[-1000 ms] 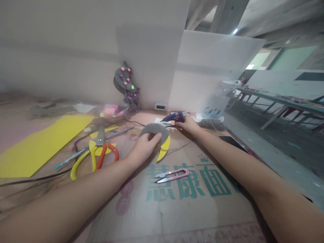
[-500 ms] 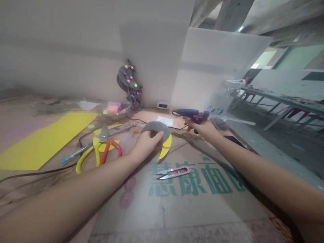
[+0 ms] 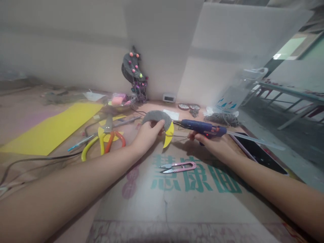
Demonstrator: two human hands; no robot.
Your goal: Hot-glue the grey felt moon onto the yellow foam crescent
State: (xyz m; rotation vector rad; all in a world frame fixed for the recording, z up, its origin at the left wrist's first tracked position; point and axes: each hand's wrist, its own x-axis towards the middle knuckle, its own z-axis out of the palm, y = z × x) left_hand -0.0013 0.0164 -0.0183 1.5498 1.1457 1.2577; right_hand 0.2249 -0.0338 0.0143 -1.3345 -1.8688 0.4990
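My left hand (image 3: 150, 133) is closed on a crescent (image 3: 157, 116) wrapped in grey yarn, its lower tip still bare yellow (image 3: 168, 135). A strand of yarn (image 3: 180, 136) runs off the crescent to the right. My right hand (image 3: 214, 141) grips a blue hot glue gun (image 3: 197, 125) with a red light lit and a clear glue stick (image 3: 255, 139) out of its back. Its nozzle points left, close to the crescent's right side; whether they touch I cannot tell. Pink thread snips (image 3: 178, 167) lie on the cardboard in front of both hands.
Scissors (image 3: 108, 126) with yellow and red handles, a pen (image 3: 82, 141) and a yellow sheet (image 3: 55, 130) lie left. A finished-looking crescent with pompoms (image 3: 132, 67) leans on the back wall. A phone (image 3: 258, 153), grey yarn (image 3: 222, 119) and a plastic jug (image 3: 231, 96) are right.
My right hand has lifted the glue gun from the back of the table and brought its nozzle to the crescent. My left hand keeps its hold. The view has shifted a little.
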